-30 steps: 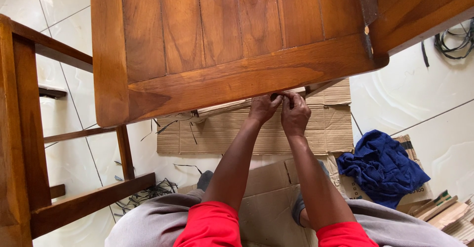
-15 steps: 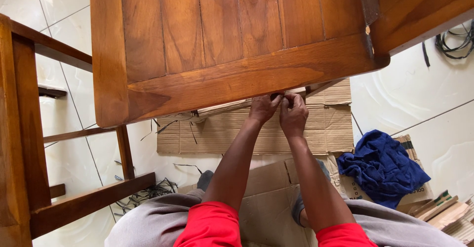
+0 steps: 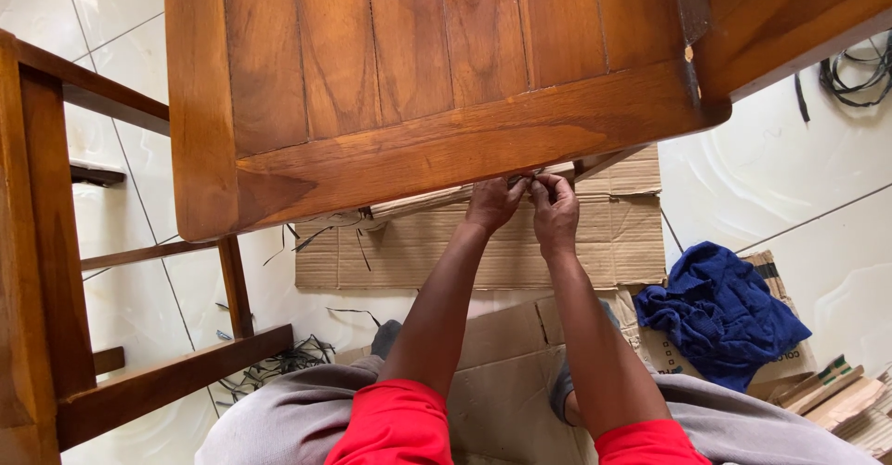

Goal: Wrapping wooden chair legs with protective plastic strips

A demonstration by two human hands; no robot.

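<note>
A brown wooden panel point(image 3: 418, 84) of boards in a frame fills the top of the head view. My left hand point(image 3: 492, 207) and my right hand point(image 3: 556, 212) meet just under its near edge, fingertips pinched close together. Between them runs a thin dark strand point(image 3: 521, 178), mostly hidden by the fingers and the wood. Both forearms reach up from my lap, where I see red sleeves and grey trousers point(image 3: 279, 428).
Flattened cardboard point(image 3: 418, 251) lies on the white tiled floor under the hands. A crumpled blue cloth point(image 3: 720, 312) rests at the right. A wooden chair frame point(image 3: 46, 242) stands at the left. Loose dark strands point(image 3: 279, 365) lie below it; a dark cord coil point(image 3: 855, 75) lies upper right.
My right hand has shifted slightly up and right, with its fingers opened a little around the strand. The left hand stays almost still at the panel's edge.
</note>
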